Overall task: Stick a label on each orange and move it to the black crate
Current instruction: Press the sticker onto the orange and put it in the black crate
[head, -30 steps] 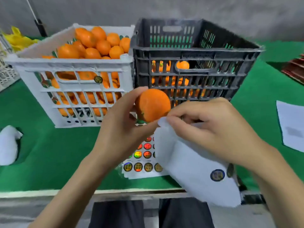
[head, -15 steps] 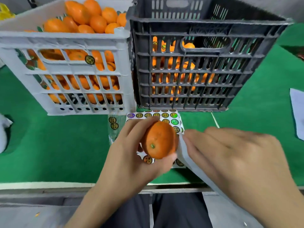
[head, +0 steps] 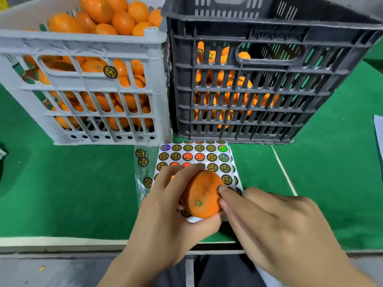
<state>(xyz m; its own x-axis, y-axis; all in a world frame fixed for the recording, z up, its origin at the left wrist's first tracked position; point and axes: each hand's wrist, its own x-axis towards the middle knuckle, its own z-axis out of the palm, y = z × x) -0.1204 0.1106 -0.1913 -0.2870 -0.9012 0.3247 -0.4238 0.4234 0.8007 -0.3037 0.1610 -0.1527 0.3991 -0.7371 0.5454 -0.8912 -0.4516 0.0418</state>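
Note:
My left hand (head: 172, 206) grips an orange (head: 202, 193) just above the sticker sheet (head: 199, 155), its stem end turned toward me. My right hand (head: 275, 222) reaches in from the right, its fingertips pressing a round dark label (head: 219, 189) onto the orange's right side. The black crate (head: 265, 83) stands behind on the right with several oranges inside. To its left the white crate (head: 87, 88) is heaped with oranges.
Green felt (head: 72, 189) covers the table, whose front edge (head: 62, 242) runs just below my hands. A clear plastic wrapper (head: 143, 172) with loose labels lies left of the sheet. A white paper (head: 378, 133) shows at the right border.
The white backing sheet has left my right hand, whose fingers now press a label on the orange. The orange has stayed low over the sticker sheet, and the view has tipped down closer.

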